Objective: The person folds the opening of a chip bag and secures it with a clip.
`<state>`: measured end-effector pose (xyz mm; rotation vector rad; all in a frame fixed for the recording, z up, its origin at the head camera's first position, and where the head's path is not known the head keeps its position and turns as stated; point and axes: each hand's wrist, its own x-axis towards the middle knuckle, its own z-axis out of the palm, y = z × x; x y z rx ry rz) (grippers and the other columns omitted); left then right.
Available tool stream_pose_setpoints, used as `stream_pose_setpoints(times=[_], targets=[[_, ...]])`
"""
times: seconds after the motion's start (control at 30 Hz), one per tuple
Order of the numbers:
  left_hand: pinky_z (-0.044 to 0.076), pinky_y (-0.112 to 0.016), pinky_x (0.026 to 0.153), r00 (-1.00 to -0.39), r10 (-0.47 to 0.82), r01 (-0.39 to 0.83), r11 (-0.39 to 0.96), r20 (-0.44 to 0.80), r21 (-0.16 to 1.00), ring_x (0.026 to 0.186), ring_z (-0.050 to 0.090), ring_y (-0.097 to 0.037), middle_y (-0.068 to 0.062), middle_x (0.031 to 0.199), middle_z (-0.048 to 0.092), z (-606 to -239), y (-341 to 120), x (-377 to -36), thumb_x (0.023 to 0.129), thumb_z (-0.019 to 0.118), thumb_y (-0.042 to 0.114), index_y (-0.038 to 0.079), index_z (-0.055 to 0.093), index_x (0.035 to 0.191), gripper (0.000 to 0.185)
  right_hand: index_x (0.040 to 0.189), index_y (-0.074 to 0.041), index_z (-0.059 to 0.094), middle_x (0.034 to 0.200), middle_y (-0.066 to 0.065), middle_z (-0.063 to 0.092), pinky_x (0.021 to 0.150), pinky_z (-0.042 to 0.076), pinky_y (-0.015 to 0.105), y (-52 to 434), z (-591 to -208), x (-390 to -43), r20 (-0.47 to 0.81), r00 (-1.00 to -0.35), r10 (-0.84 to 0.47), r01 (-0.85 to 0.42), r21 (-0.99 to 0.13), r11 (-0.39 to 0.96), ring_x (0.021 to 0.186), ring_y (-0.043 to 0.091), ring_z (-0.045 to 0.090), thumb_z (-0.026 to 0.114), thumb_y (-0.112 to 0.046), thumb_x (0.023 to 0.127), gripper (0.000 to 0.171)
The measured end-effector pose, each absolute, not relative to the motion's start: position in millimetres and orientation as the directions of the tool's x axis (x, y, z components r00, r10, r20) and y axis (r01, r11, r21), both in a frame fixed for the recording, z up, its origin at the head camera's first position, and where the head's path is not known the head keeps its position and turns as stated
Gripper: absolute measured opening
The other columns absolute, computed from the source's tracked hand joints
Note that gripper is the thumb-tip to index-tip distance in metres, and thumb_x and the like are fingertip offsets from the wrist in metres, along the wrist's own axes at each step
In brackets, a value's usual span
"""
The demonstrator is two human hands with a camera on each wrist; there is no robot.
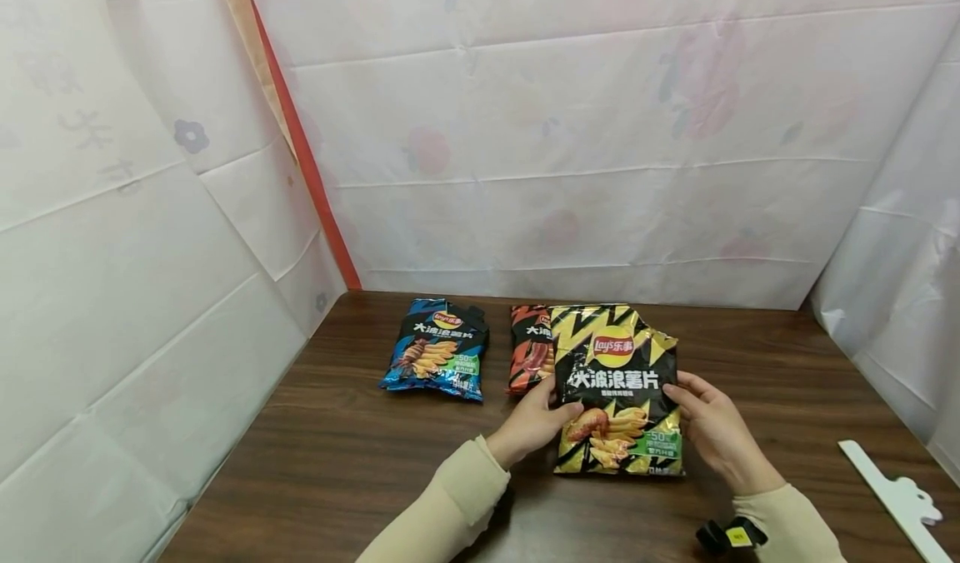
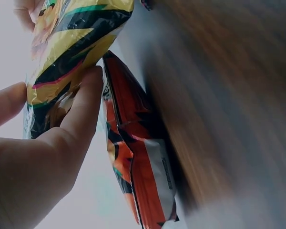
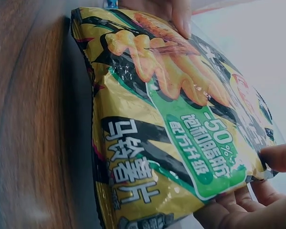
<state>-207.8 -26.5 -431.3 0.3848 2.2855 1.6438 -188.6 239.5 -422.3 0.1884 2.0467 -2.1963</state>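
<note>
A yellow and black potato chip bag point(image 1: 615, 392), its upper right corner torn away, is held between both hands with its printed front toward me. My left hand point(image 1: 534, 421) grips its left edge, thumb on the front and fingers behind, as the left wrist view shows. On the opposite edge my right hand point(image 1: 716, 430) pinches the bag, thumb in front and fingers at the back. Partly covered by it is a red chip bag point(image 1: 527, 351), lying close behind the left hand. In the right wrist view the yellow bag's bottom seam point(image 3: 93, 119) faces the wooden table.
A blue chip bag point(image 1: 435, 351) lies on the dark wooden table point(image 1: 315, 463), left of the red one. At the right edge is a white bag clip point(image 1: 896, 496). White patterned sheets point(image 1: 570, 146) stand along the table's back and sides.
</note>
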Motion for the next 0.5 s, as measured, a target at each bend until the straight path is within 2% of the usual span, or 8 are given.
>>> stream_pose_setpoints(times=[0.07, 0.2, 0.5], targets=[[0.039, -0.053, 0.108, -0.923, 0.377, 0.038, 0.295, -0.08, 0.955, 0.139, 0.041, -0.036, -0.017, 0.153, 0.04, -432, -31, -207, 0.097, 0.063, 0.033, 0.01, 0.037, 0.151, 0.064, 0.109, -0.027, 0.057, 0.092, -0.019, 0.063, 0.071, 0.05, 0.022, 236, -422, -189, -0.171, -0.985, -0.021, 0.172, -0.982, -0.082, 0.083, -0.002, 0.061, 0.056, -0.025, 0.101, 0.008], [0.035, -0.054, 0.111, -0.928, 0.361, 0.005, 0.254, -0.09, 0.967, 0.143, 0.034, -0.04, -0.023, 0.158, 0.028, -433, -39, -206, 0.096, 0.063, 0.031, 0.003, 0.024, 0.155, 0.076, 0.109, -0.025, 0.056, 0.093, -0.018, 0.062, 0.071, 0.05, 0.022, 228, -421, -190, -0.172, -0.985, -0.03, 0.174, -0.981, -0.085, 0.083, -0.002, 0.061, 0.056, -0.024, 0.101, 0.008], [0.035, -0.055, 0.111, -0.937, 0.328, -0.062, 0.192, -0.123, 0.979, 0.144, 0.03, -0.041, -0.024, 0.16, 0.022, -433, -55, -202, 0.095, 0.066, 0.032, 0.001, 0.016, 0.156, 0.085, 0.12, -0.014, 0.047, 0.093, -0.017, 0.057, 0.071, 0.047, 0.022, 212, -421, -191, -0.183, -0.982, -0.05, 0.186, -0.981, -0.056, 0.083, -0.002, 0.057, 0.055, -0.023, 0.101, 0.022]])
